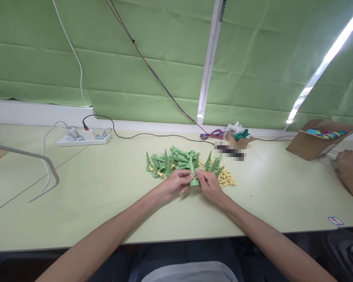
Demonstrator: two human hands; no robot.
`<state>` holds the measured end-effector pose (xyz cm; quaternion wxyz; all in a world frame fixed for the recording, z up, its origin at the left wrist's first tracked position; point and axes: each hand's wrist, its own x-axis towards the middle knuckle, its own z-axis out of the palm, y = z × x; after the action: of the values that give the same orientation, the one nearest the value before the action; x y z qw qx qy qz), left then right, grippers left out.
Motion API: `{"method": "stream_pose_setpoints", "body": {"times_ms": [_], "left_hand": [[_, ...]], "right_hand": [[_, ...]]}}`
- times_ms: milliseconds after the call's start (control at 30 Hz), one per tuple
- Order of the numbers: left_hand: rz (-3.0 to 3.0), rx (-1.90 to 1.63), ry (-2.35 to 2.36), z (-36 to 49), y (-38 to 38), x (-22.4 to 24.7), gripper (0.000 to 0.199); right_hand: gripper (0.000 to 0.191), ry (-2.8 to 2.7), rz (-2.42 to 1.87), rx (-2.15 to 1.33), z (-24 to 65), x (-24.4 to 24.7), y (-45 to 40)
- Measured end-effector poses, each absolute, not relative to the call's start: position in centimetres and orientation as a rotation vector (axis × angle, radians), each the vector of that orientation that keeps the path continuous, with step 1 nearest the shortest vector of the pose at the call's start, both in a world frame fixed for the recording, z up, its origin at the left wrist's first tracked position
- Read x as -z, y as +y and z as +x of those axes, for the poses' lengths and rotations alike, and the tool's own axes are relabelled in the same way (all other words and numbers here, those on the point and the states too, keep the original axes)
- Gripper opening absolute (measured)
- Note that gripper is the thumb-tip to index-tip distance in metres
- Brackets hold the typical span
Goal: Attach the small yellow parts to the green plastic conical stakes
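A green plastic watering spike is held between my two hands over the table, its wide round end toward me and its narrow tip pointing away. My left hand pinches it from the left with thumb and fingers. From the other side, my right hand grips it, thumb along its body. Just beyond lies a pile of similar green spikes, some standing on their wide ends. Several more upright green spikes are beyond my right hand. Small yellow plastic pieces are heaped beside them.
A white power strip with plugs sits at the back left. A black cable runs to a pixelated object. Small open box and larger cardboard box stand at the back right. Another person's hand is at the far right.
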<state>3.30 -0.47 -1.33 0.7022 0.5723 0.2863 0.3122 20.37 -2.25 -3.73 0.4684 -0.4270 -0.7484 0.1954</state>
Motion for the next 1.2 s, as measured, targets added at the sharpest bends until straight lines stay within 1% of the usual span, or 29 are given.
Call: {"method": "stream_pose_setpoints", "body": {"times_ms": [100, 233, 367, 567, 667, 800, 1200], "left_hand": [[1.385, -0.707, 0.659, 3.2, -0.4, 1.2, 0.034], [1.689, -0.735, 0.732, 2.9, -0.5, 0.7, 0.039], [1.813, -0.775, 0.764, 2.9, -0.8, 0.4, 0.038], [1.775, -0.770, 0.813, 3.2, -0.8, 0.7, 0.036], [1.696, -0.828, 0.817, 3.3, -0.4, 0.9, 0.034], [1.647, -0.886, 0.838, 3.3, 0.1, 1.0, 0.038], [1.725, -0.770, 0.776, 2.6, 0.8, 2.2, 0.053]], "right_hand": [[0.044, -1.834, -1.052, -0.467, 20.3, 3.8, -2.2], [0.046, -1.824, -1.084, -0.506, 20.2, 3.9, -2.0], [0.048, -1.798, -1.099, -0.569, 20.2, 4.0, -1.9], [0.049, -1.739, -1.114, -0.595, 20.1, 3.7, -1.7], [0.048, -1.759, -1.119, -0.610, 20.0, 3.5, -1.7], [0.047, -1.822, -1.104, -0.599, 19.7, 3.6, -1.9], [0.048, -1.922, -1.154, -0.453, 19.3, 4.2, -2.4]]}}
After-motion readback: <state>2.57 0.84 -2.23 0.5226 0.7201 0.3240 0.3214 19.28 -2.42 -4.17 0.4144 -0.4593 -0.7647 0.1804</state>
